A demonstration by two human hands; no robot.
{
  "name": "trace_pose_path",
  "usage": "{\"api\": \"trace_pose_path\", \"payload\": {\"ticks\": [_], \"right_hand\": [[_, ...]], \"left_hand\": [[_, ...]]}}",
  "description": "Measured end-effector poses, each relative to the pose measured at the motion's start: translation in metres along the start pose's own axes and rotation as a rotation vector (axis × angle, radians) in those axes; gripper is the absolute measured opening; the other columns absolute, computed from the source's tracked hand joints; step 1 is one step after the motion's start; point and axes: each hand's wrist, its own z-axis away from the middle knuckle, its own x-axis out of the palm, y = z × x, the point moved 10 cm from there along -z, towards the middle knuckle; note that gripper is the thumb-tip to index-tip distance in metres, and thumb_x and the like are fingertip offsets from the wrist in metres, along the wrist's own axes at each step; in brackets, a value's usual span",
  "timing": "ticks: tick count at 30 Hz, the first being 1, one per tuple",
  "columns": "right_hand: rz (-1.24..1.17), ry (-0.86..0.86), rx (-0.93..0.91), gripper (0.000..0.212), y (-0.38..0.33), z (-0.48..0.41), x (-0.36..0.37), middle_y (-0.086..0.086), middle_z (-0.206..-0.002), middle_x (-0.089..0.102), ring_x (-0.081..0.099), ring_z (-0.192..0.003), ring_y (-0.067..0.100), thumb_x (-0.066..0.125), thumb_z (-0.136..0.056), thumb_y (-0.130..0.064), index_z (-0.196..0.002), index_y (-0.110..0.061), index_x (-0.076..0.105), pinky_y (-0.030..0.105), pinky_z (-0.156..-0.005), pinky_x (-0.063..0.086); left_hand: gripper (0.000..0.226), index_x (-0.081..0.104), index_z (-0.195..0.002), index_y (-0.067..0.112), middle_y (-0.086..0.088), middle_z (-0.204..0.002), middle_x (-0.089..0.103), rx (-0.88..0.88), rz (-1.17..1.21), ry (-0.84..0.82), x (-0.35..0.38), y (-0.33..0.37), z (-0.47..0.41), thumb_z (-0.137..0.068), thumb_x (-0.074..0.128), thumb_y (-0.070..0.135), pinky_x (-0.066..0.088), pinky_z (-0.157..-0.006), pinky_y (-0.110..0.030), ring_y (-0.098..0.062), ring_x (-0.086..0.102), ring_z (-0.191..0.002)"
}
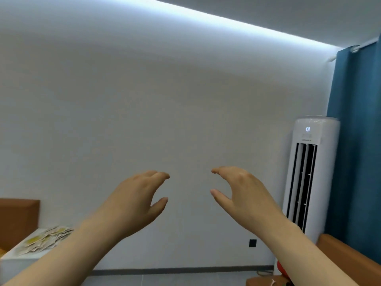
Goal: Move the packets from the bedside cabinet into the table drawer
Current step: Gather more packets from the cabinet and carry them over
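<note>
Air above the packets (44, 239) on the cabinet (14, 263) is open; a headboard (18, 217) rises beside them, an air conditioner (307, 178) well apart.

The air conditioner (309, 172) shows the number 23 in blue lights near its top. Under that number is a small dark word, too blurry to read.

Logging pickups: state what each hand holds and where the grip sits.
Nothing is held. The left hand and right hand hover empty in the air; the packets lie piled on the bedside cabinet.
</note>
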Motion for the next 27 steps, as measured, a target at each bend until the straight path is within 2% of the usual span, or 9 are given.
{"api": "trace_pose_path", "payload": {"ticks": [6,14,20,27], "right_hand": [[-0.068,-0.006,-0.065,0.047,0.018,-0.079,0.087,-0.015,-0.137,0.05,0.042,-0.129,0.004,0.052,-0.094,-0.039,-0.139,-0.027,0.043,0.021,-0.105,0.036],[-0.193,-0.065,-0.181,0.047,0.035,-0.195,0.209,-0.014,-0.137,0.05,0.042,-0.129,0.005,0.051,-0.094,-0.038,-0.139,-0.026,0.043,0.022,-0.105,0.036],[-0.272,-0.138,-0.272,0.047,0.012,-0.269,0.307,-0.013,-0.137,0.05,0.042,-0.129,0.007,0.05,-0.094,-0.039,-0.139,-0.026,0.043,0.025,-0.106,0.037],[-0.335,-0.18,-0.37,0.047,-0.044,-0.338,0.404,-0.012,-0.137,0.05,0.042,-0.129,0.009,0.05,-0.094,-0.039,-0.139,-0.026,0.042,0.025,-0.105,0.036]], "left_hand": [[0.05,0.035,-0.139,0.031,0.016,-0.139,0.045,-0.095,-0.09,-0.008,0.06,-0.077,-0.048,-0.092,0.046,0.044,0.037,-0.101,-0.022,-0.009,0.046,-0.125],[0.05,0.033,-0.14,0.032,0.018,-0.14,0.043,-0.237,-0.194,-0.034,0.125,-0.174,-0.113,-0.093,0.046,0.043,0.034,-0.098,-0.018,-0.007,0.05,-0.118],[0.051,0.033,-0.141,0.03,0.015,-0.14,0.043,-0.362,-0.254,-0.079,0.167,-0.261,-0.13,-0.094,0.046,0.042,0.035,-0.101,-0.021,-0.008,0.044,-0.126],[0.051,0.038,-0.138,0.028,0.011,-0.134,0.05,-0.467,-0.32,-0.105,0.198,-0.379,-0.126,-0.091,0.051,0.042,0.04,-0.097,-0.024,-0.011,0.05,-0.119]]}}
